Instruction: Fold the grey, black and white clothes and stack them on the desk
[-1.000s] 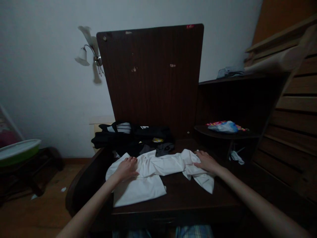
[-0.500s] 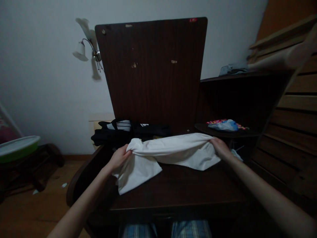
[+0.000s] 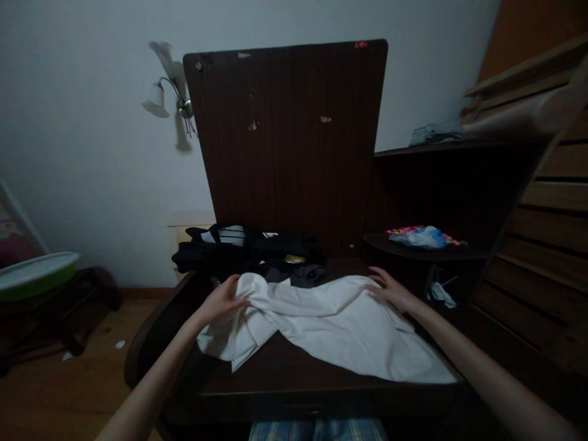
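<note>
A white garment [image 3: 340,324] lies spread over the dark wooden desk [image 3: 275,383], reaching from the left part to the front right corner. My left hand [image 3: 224,299] grips a bunched fold of the white garment at its upper left. My right hand [image 3: 391,293] rests flat with fingers apart on the garment's upper right edge. Behind the white cloth sits a heap of black clothes [image 3: 248,251] with white stripes, against the upright dark panel [image 3: 289,141].
A small round side shelf [image 3: 420,250] at the right carries a colourful plastic bag [image 3: 422,236]. Wooden slats [image 3: 551,220] rise at the far right. A wall lamp [image 3: 169,101] hangs at the left. A green-rimmed tray [image 3: 34,275] rests on a low stool at the left.
Both hands lifted the white garment off the desk, then laid it back down spread out toward the front right. My right hand has let go and now lies flat on it.
</note>
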A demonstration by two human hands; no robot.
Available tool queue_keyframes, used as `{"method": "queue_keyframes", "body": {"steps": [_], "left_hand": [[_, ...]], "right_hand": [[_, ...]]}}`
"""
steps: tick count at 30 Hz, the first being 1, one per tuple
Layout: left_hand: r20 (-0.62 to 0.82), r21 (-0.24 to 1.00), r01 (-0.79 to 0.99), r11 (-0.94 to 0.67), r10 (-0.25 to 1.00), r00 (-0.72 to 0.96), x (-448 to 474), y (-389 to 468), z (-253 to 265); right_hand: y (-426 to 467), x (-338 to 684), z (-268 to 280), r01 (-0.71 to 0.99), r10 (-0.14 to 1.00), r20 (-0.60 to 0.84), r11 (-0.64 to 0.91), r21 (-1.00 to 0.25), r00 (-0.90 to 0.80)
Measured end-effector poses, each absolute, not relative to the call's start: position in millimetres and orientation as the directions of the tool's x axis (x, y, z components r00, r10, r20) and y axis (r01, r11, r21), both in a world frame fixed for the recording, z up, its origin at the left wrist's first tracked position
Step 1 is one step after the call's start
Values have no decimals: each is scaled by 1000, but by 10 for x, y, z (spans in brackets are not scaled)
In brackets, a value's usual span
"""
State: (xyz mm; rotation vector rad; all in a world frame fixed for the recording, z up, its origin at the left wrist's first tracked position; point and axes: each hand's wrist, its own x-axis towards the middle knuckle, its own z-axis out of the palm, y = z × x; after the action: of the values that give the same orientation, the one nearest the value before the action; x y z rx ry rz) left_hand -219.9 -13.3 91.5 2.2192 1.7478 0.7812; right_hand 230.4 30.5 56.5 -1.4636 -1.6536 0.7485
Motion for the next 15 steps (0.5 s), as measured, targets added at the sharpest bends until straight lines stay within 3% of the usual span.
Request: {"method": "queue_keyframes", "body": {"steps": [3, 6, 10, 15], "left_hand": [[96, 380, 881, -283, 959, 267, -2186, -282, 557], [62, 313, 930, -194, 981, 184, -2099, -404, 327], [226, 380, 891, -247, 959, 170, -1915, -506, 194], [275, 578, 747, -329, 940, 201, -1603, -781, 105]], "right_hand": [[118, 2274, 181, 791, 985, 79, 171, -588, -154], [-59, 2214, -18, 884, 983, 114, 177, -433, -141], [-257, 2085, 0, 809, 943, 253, 317, -496, -215], [-449, 1750, 124, 636, 921, 287, 389, -667, -262]]}}
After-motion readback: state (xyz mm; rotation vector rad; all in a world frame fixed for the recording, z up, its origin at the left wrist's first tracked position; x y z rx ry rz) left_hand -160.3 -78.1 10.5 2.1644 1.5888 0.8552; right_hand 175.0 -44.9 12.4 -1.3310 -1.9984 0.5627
